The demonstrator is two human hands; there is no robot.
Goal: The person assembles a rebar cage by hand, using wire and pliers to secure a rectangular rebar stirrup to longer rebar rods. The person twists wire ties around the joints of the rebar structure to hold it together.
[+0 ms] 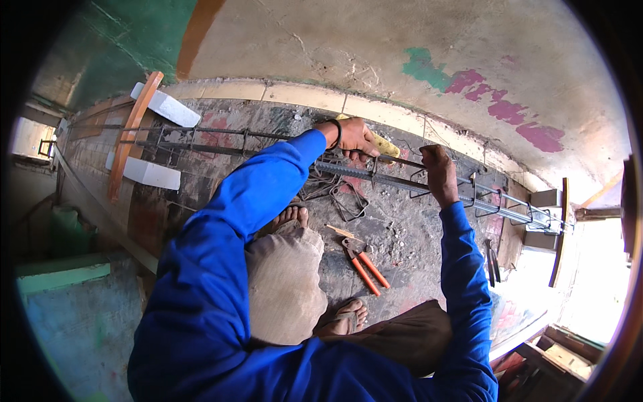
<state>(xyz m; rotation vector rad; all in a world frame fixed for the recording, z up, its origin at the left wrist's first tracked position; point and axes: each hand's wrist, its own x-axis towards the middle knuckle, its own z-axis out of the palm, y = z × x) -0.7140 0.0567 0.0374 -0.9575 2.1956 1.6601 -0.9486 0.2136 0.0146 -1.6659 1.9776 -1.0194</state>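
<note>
Bars run just below the fingers; left fingers bend over a yellow piece, grip unclear; right fingers curl closed, contents hidden; stirrups to either side look placed; a loose tangle below the left ones seems left over.

A scuffed beige wall shows green and purple patches. Grit litters the dark floor. Bright light glares at right.
</note>
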